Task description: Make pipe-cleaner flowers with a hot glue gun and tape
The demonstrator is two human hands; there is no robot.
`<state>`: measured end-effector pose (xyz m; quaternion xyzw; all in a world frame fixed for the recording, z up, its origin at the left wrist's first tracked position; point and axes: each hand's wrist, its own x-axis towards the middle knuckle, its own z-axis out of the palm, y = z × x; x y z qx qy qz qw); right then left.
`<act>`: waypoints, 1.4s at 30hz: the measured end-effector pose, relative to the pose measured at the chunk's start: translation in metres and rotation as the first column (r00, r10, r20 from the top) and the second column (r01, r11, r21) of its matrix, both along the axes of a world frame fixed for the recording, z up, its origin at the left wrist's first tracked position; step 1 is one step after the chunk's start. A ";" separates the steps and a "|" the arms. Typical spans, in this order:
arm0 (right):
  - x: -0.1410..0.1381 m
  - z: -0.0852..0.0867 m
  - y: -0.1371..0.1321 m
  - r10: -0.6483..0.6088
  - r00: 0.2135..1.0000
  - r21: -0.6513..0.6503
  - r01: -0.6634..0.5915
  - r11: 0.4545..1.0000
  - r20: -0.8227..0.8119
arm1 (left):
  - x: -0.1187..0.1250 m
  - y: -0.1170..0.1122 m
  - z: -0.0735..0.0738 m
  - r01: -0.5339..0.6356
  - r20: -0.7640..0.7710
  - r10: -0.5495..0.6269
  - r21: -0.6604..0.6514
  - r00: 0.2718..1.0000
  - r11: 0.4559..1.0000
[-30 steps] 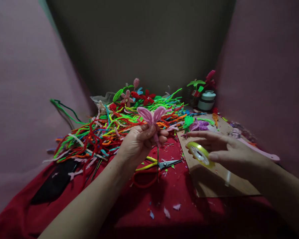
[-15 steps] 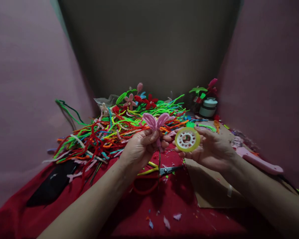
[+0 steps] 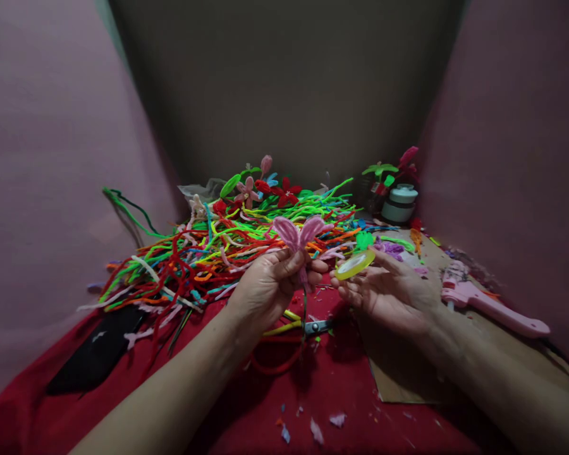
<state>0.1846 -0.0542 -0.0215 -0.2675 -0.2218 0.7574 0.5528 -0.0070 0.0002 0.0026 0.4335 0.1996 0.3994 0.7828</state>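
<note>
My left hand (image 3: 277, 275) is closed on a pink pipe-cleaner flower (image 3: 299, 232), pinched at its base with the petals up. A thin dark stem hangs below the fingers. To its right, my right hand (image 3: 389, 287) holds a yellow roll of tape (image 3: 355, 264) at the fingertips, palm up. The roll is tilted so that its white core shows only as a narrow oval. Under the hands lie scissors (image 3: 317, 327) with yellow and red handles, partly behind the stem.
A heap of colourful pipe cleaners (image 3: 171, 253) spreads behind my hands. A black phone-like slab (image 3: 95, 351) lies at left. On the right are a pink glue gun (image 3: 495, 303), brown cardboard (image 3: 408, 373) and a lidded jar (image 3: 399, 203). Scraps dot the red cloth (image 3: 246, 417).
The tape roll has turned from facing me to lying nearly flat in my right hand, whose fingers have opened out a little. My left hand and the flower stay nearly in place.
</note>
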 end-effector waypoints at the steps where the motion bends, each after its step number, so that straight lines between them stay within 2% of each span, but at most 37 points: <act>1: -0.001 0.000 0.000 -0.013 1.000 -0.010 0.013 1.000 -0.020 | 0.000 0.000 0.000 -0.006 -0.004 0.005 -0.005 1.000 1.000; 5: -0.004 0.003 -0.004 -0.083 0.996 0.002 0.083 0.997 -0.030 | 0.001 -0.002 0.000 -0.015 -0.022 0.014 -0.024 1.000 1.000; 8: -0.004 0.004 -0.009 -0.138 0.989 0.115 0.132 0.985 0.048 | 0.002 -0.003 0.002 -0.034 -0.027 0.033 -0.044 0.999 0.998; 13: -0.005 0.002 -0.015 -0.163 0.973 0.324 0.104 0.940 0.161 | 0.002 -0.003 0.005 -0.039 -0.037 0.036 -0.063 0.999 0.997; 23: -0.010 0.001 -0.019 -0.308 0.855 0.545 0.035 0.838 0.418 | 0.001 -0.002 0.002 -0.023 -0.016 0.023 -0.041 1.000 0.999; 30: -0.009 -0.003 -0.019 -0.337 0.813 0.609 -0.027 0.792 0.475 | 0.002 -0.001 0.001 -0.015 0.003 0.015 -0.033 1.000 0.999; 39: -0.012 -0.004 -0.019 -0.332 0.851 0.674 -0.036 0.738 0.408 | 0.003 -0.003 0.002 -0.059 -0.016 0.058 -0.051 0.998 0.997; 42: -0.013 -0.004 -0.022 -0.336 0.851 0.669 -0.024 0.743 0.404 | 0.003 -0.004 0.003 -0.066 -0.008 0.066 -0.063 0.998 0.996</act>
